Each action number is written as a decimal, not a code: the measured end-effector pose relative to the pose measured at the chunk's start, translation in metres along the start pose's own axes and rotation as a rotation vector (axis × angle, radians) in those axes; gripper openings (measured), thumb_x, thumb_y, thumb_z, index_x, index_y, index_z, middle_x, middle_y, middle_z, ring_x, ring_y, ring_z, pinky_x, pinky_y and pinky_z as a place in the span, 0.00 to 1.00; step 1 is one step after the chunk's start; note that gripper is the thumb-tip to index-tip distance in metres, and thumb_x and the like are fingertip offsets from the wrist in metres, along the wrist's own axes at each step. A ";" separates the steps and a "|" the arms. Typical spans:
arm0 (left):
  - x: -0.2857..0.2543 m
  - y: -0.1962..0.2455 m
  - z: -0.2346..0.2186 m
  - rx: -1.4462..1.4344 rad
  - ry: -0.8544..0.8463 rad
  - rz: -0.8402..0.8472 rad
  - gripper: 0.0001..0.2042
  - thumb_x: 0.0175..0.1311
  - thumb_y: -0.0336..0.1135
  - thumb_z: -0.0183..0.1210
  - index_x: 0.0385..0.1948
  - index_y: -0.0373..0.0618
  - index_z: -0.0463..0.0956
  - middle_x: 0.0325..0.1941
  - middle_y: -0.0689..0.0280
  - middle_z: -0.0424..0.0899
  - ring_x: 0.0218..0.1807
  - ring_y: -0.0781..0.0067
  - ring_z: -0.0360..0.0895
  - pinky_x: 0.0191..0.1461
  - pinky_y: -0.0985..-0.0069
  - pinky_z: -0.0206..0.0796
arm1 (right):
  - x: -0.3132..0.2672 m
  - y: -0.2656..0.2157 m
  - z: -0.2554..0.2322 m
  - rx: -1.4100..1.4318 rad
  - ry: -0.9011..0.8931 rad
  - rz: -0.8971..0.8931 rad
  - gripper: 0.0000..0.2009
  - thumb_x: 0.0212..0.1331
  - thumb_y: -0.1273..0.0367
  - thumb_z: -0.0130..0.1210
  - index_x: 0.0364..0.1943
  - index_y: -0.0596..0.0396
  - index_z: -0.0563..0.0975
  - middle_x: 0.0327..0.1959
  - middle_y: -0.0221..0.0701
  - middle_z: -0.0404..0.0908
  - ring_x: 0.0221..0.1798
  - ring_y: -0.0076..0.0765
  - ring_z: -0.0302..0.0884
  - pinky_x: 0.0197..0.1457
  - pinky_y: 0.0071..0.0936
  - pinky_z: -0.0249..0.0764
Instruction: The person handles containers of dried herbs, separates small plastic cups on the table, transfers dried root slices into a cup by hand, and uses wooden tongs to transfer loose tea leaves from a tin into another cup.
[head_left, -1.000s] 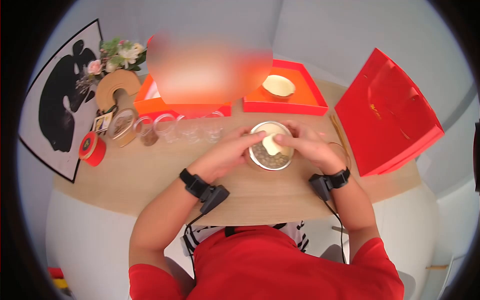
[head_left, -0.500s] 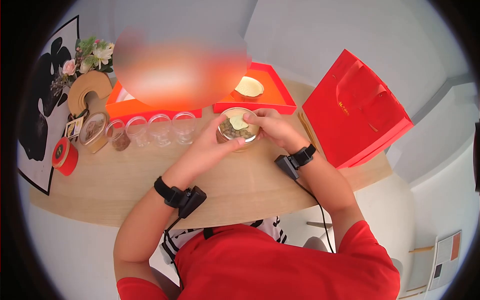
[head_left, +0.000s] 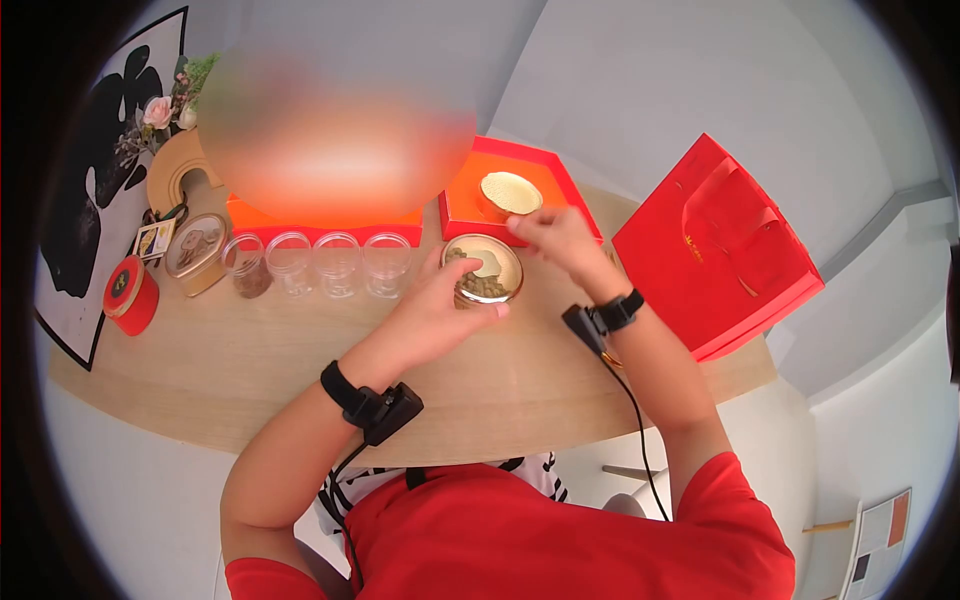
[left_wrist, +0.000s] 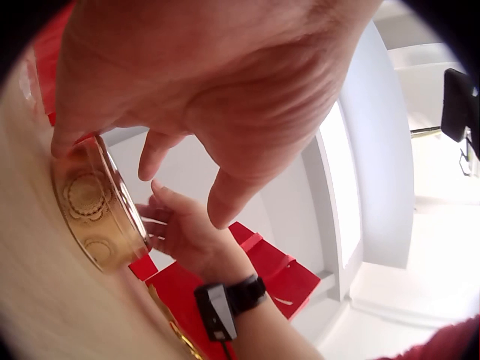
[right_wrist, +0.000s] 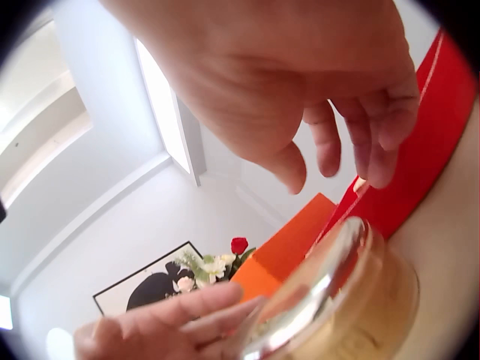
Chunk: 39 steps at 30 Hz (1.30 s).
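Observation:
On the table stands a round, clear amber container (head_left: 500, 285) with a shiny rim, holding greenish-brown pellets and a pale flat piece (head_left: 487, 263). My left hand (head_left: 430, 315) is at its left side, one finger reaching over the rim near the pale piece. A fingertip touches the container's wall (left_wrist: 97, 217) in the left wrist view, while the thumb hangs apart. Beyond it, my right hand (head_left: 565, 245) hovers with loosely bent fingers and nothing held. Its fingertips are near a cream textured oval piece (head_left: 512, 192) inside a red-orange box (head_left: 460, 205).
Several clear jars (head_left: 338, 265) stand in a row on the left, one with brown contents. Past them are an oval tub (head_left: 197, 255) and a red tin (head_left: 131, 296). A red gift bag (head_left: 715, 250) stands on the right. A blurred patch hides the back.
Earlier both hands held the container. My right hand has left it and moved forward and right toward the box. The left hand stays beside the container, which now sits lower.

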<state>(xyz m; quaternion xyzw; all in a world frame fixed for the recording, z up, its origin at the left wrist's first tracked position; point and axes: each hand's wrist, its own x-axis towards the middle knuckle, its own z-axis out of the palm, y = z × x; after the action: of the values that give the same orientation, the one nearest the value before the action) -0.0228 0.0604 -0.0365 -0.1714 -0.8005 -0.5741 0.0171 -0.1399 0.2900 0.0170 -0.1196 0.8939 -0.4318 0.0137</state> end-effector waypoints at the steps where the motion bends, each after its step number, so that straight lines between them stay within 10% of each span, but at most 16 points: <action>1: -0.001 -0.001 0.001 0.000 -0.007 -0.003 0.39 0.65 0.49 0.74 0.70 0.29 0.71 0.77 0.45 0.64 0.79 0.46 0.67 0.80 0.59 0.65 | 0.020 0.009 -0.009 -0.014 0.049 -0.007 0.18 0.66 0.56 0.71 0.42 0.60 0.88 0.27 0.29 0.85 0.28 0.24 0.82 0.35 0.25 0.75; 9: -0.008 0.007 0.001 0.113 0.081 0.155 0.31 0.68 0.45 0.73 0.67 0.39 0.75 0.82 0.46 0.63 0.85 0.48 0.59 0.86 0.55 0.53 | 0.033 0.010 -0.061 -0.569 -0.017 -0.049 0.35 0.66 0.54 0.70 0.67 0.70 0.76 0.65 0.57 0.81 0.67 0.56 0.83 0.69 0.44 0.79; 13: -0.006 0.008 0.003 0.065 0.094 0.144 0.25 0.70 0.43 0.72 0.63 0.41 0.78 0.82 0.48 0.65 0.84 0.52 0.61 0.85 0.55 0.54 | -0.007 0.010 -0.082 -0.656 -0.172 0.036 0.37 0.65 0.51 0.70 0.69 0.67 0.76 0.67 0.57 0.80 0.67 0.57 0.83 0.71 0.44 0.77; 15: -0.004 0.016 0.001 -0.179 0.228 0.128 0.17 0.70 0.37 0.72 0.54 0.37 0.81 0.63 0.57 0.81 0.65 0.65 0.79 0.67 0.69 0.73 | -0.037 -0.005 -0.086 -0.521 -0.306 0.182 0.38 0.65 0.50 0.69 0.71 0.65 0.75 0.69 0.56 0.79 0.69 0.56 0.81 0.72 0.44 0.77; 21: -0.002 0.019 -0.007 -0.314 0.189 0.078 0.10 0.76 0.36 0.67 0.48 0.39 0.84 0.44 0.69 0.88 0.42 0.85 0.81 0.47 0.81 0.73 | -0.102 0.016 -0.094 -0.766 -0.566 0.164 0.54 0.51 0.52 0.78 0.81 0.59 0.64 0.68 0.49 0.79 0.70 0.54 0.79 0.68 0.42 0.79; 29: 0.000 0.016 -0.004 -0.364 0.163 0.064 0.09 0.76 0.36 0.67 0.45 0.39 0.85 0.40 0.70 0.88 0.43 0.84 0.81 0.47 0.80 0.73 | -0.115 0.031 -0.089 -0.900 -0.560 0.100 0.58 0.45 0.58 0.80 0.84 0.54 0.59 0.72 0.47 0.73 0.66 0.52 0.79 0.64 0.43 0.79; 34: 0.000 0.015 -0.004 -0.383 0.143 0.048 0.09 0.75 0.36 0.67 0.44 0.39 0.85 0.41 0.69 0.89 0.43 0.84 0.82 0.48 0.79 0.74 | -0.074 -0.015 -0.087 -0.603 -0.378 0.067 0.48 0.50 0.67 0.74 0.77 0.65 0.64 0.40 0.38 0.87 0.39 0.34 0.87 0.43 0.31 0.82; 37: 0.001 0.012 -0.003 -0.446 0.072 0.020 0.07 0.78 0.35 0.65 0.46 0.42 0.84 0.41 0.75 0.86 0.45 0.87 0.79 0.52 0.81 0.71 | -0.018 -0.045 -0.083 -0.416 -0.327 0.198 0.62 0.44 0.56 0.78 0.83 0.67 0.53 0.59 0.55 0.82 0.56 0.48 0.86 0.57 0.41 0.83; 39: 0.000 0.011 -0.001 -0.453 0.092 0.025 0.07 0.78 0.35 0.66 0.46 0.41 0.84 0.41 0.74 0.87 0.45 0.87 0.79 0.52 0.81 0.71 | 0.033 -0.026 -0.073 -0.561 -0.206 -0.094 0.65 0.44 0.51 0.79 0.84 0.67 0.52 0.66 0.60 0.79 0.67 0.56 0.81 0.65 0.44 0.81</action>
<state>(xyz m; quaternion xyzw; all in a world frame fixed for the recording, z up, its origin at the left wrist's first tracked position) -0.0197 0.0623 -0.0261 -0.1543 -0.6473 -0.7461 0.0219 -0.1764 0.3229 0.0855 -0.2032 0.9657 -0.1538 0.0506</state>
